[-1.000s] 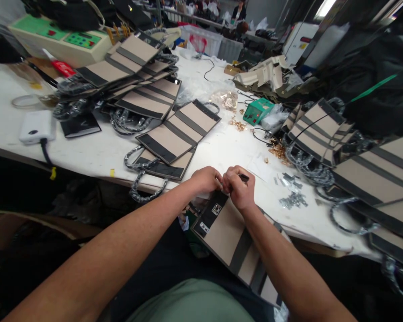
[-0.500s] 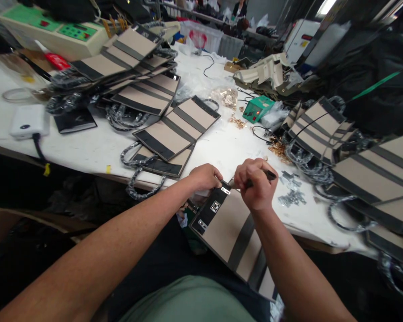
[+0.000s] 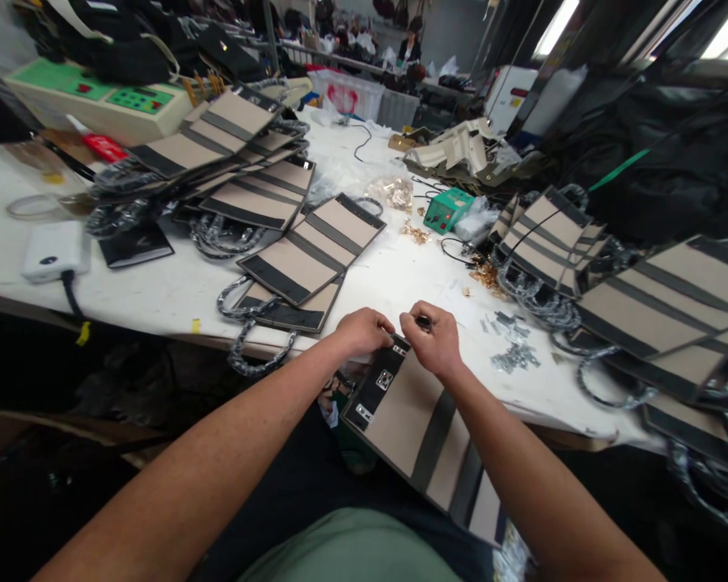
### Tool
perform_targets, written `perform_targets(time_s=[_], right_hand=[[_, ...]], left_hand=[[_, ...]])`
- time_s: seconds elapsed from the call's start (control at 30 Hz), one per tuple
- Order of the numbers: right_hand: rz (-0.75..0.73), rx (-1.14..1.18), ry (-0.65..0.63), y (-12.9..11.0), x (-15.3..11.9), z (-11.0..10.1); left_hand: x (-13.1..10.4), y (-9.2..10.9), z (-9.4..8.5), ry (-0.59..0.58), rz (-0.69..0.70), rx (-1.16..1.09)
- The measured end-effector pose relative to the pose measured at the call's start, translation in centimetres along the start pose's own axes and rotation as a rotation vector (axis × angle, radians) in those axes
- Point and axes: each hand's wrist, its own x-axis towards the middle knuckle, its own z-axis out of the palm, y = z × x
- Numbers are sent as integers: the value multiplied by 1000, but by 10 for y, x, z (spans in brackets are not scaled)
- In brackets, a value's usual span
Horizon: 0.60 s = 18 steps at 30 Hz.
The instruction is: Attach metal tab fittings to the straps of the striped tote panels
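A beige panel with dark stripes (image 3: 406, 412) lies slanted at the table's front edge, its lower part over my lap. Along its black end strip sit a metal piece at each end and a square one (image 3: 384, 380) in the middle. My left hand (image 3: 367, 331) pinches the panel's top corner. Close to its right, my right hand (image 3: 432, 338) is closed round a dark tool, whose end shows at the top of the fist. The tool's tip is hidden.
Striped panels with wrapped handles lie in piles at the left (image 3: 236, 121) and right (image 3: 661, 299). Flat metal pieces (image 3: 513, 356) sit right of my hands. Farther back stand a green box (image 3: 447, 210) and gold-coloured parts (image 3: 416, 234). A white device (image 3: 54, 252) lies far left.
My right hand has turned and moved left, closer to my left hand, and the tool's long dark handle no longer shows. The whole view has shifted slightly.
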Motion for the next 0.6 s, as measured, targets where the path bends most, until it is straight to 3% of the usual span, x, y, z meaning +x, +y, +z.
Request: perform_targets(time_s=[0.17, 0.23, 0.43, 0.6], right_hand=[[20, -607, -98, 32, 14, -29], [34, -740, -152, 46, 13, -42], [-137, -670, -113, 49, -35, -59], [58, -636, -277, 36, -70, -68]], left_hand=[[1, -3, 1, -28, 42, 24], [1, -4, 1, -32, 56, 36], [-1, -6, 1, -34, 108, 52], [-16, 2, -2, -14, 183, 37]])
